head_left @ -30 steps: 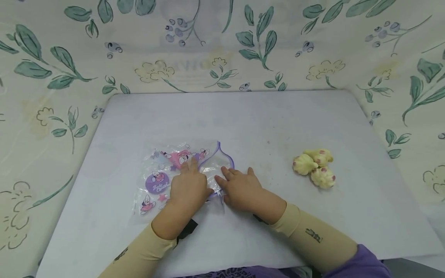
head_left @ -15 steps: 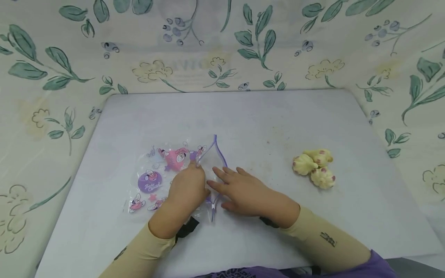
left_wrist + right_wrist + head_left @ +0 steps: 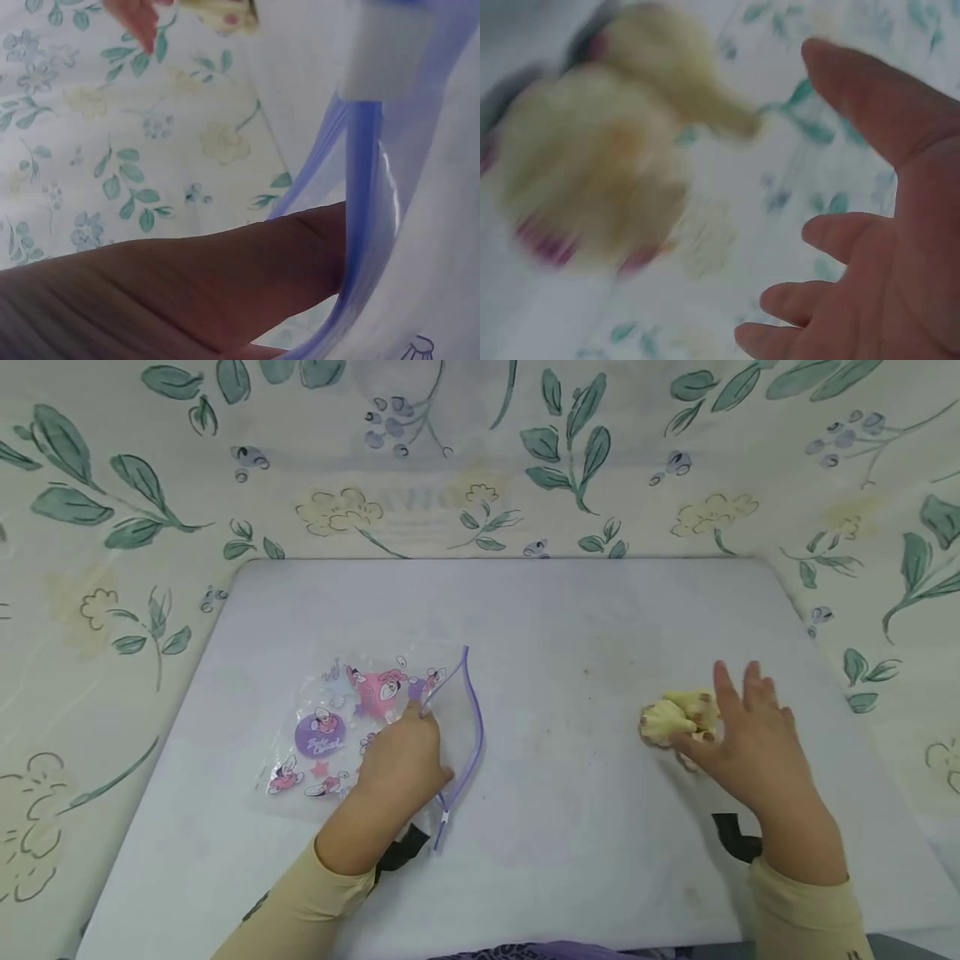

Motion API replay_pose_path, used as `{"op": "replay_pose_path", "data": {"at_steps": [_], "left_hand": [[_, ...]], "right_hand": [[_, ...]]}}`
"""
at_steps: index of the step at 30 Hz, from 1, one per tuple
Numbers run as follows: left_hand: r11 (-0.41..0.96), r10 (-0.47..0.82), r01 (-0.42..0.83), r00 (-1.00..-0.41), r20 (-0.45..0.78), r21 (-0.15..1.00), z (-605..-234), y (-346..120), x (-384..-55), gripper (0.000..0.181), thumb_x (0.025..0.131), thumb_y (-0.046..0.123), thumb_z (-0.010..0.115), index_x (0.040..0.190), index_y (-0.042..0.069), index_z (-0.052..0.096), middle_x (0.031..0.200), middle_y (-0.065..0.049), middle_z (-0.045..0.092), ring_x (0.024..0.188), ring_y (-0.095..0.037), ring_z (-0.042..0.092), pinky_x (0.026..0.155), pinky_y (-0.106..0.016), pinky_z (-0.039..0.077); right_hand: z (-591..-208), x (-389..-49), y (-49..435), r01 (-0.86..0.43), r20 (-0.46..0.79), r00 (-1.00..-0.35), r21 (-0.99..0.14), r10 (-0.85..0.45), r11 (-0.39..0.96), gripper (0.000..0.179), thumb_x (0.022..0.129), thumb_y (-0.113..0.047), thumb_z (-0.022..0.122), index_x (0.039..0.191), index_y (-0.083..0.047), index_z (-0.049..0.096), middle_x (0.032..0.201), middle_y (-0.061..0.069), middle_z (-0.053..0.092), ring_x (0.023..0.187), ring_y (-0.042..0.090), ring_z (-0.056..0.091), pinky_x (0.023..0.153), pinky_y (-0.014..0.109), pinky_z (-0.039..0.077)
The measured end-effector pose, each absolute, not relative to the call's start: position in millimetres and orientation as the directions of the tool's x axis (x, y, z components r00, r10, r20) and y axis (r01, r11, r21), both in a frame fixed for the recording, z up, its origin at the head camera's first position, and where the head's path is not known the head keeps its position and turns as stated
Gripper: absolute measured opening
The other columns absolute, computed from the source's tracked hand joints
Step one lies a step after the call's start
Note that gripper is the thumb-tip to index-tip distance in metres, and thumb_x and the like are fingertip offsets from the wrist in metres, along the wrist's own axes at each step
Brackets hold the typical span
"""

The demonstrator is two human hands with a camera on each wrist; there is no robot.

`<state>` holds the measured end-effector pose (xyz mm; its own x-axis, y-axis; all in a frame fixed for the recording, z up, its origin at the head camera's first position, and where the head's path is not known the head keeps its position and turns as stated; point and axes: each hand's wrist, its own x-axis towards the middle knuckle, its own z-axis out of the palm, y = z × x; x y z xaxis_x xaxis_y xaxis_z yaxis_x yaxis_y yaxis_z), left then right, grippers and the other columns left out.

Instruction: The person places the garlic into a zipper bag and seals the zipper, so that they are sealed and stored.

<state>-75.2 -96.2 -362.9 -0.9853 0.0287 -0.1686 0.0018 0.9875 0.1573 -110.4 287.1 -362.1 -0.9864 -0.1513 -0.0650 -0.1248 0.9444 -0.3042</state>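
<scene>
A clear zip bag (image 3: 320, 768) with pink and purple cartoon prints lies on the left of the table, its purple zip edge (image 3: 480, 718) spread apart. My left hand (image 3: 397, 764) holds the bag at its mouth; in the left wrist view the thumb (image 3: 247, 270) passes behind the purple strip. Most of its other fingers are hidden. To the right lie three knobbly pale-yellow pieces (image 3: 666, 720) with purple-pink tips, resembling ginger. Over them hovers my right hand (image 3: 757, 743), fingers spread. In the right wrist view a gap separates these fingers from the blurred pieces (image 3: 592, 165).
Beneath everything is a white table (image 3: 555, 827) with a few small specks. A cloth (image 3: 480, 460) printed with leaves and flowers stands behind it and along both sides. Black straps (image 3: 738, 839) hang at the wrists.
My right hand has left the bag's mouth and moved right to the yellow pieces. My left hand stays at the bag, whose opening now shows its far zip edge bowed outward.
</scene>
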Motion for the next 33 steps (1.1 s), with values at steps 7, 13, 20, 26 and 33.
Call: {"op": "replay_pose_path", "data": {"at_steps": [7,13,20,26,33], "left_hand": [[0.99,-0.008,-0.033,-0.984,-0.18,0.139,-357.1,-96.6,-78.9,0.088,0.072,0.03,0.09,0.136,-0.017,0.051,0.146,-0.03,0.049,0.086,-0.037,0.072,0.079,-0.049,0.06],[0.991,-0.016,-0.042,-0.98,-0.199,0.127,-356.1,-93.2,-80.7,0.088,0.074,0.03,0.089,0.138,-0.016,0.049,0.152,-0.03,0.043,0.089,-0.036,0.073,0.078,-0.048,0.061],[0.992,0.0,-0.021,-0.986,-0.164,0.126,-356.5,-90.5,-80.4,0.081,0.075,0.027,0.088,0.132,-0.018,0.054,0.148,-0.033,0.046,0.088,-0.038,0.073,0.08,-0.049,0.06],[0.993,0.006,-0.013,-0.988,-0.156,0.12,-357.7,-90.3,-80.1,0.077,0.076,0.027,0.087,0.129,-0.018,0.056,0.147,-0.034,0.047,0.087,-0.038,0.073,0.079,-0.05,0.061],[0.991,0.004,-0.016,-0.989,-0.147,0.135,-358.8,-89.2,-79.6,0.07,0.076,0.026,0.087,0.125,-0.016,0.061,0.146,-0.034,0.048,0.086,-0.038,0.073,0.079,-0.05,0.061]], "right_hand": [[-388.9,-101.3,316.9,0.026,-0.185,-0.981,-0.405,-0.054,0.914,0.137,0.075,-0.073,0.073,0.159,-0.012,-0.015,0.159,0.024,-0.032,0.141,0.069,-0.008,0.1,0.086,0.011],[-401.0,-94.5,312.9,0.067,-0.289,-0.955,-0.439,-0.071,0.896,0.141,0.073,-0.071,0.076,0.157,-0.013,-0.022,0.158,0.028,-0.03,0.14,0.07,0.002,0.099,0.083,0.023],[-402.9,-89.6,310.6,0.065,-0.301,-0.95,-0.448,-0.082,0.892,0.129,0.081,-0.061,0.075,0.16,-0.012,-0.015,0.161,0.035,-0.013,0.145,0.063,0.009,0.104,0.079,0.024],[-406.9,-89.9,309.3,0.013,-0.235,-0.967,-0.436,-0.1,0.9,0.113,0.088,-0.041,0.075,0.161,-0.006,-0.003,0.159,0.038,0.017,0.143,0.058,0.024,0.108,0.072,0.028],[-406.1,-88.5,303.0,0.046,-0.215,-0.975,-0.408,-0.048,0.912,0.09,0.093,-0.023,0.068,0.162,-0.011,0.012,0.151,0.036,0.037,0.136,0.057,0.038,0.103,0.071,0.037]]}}
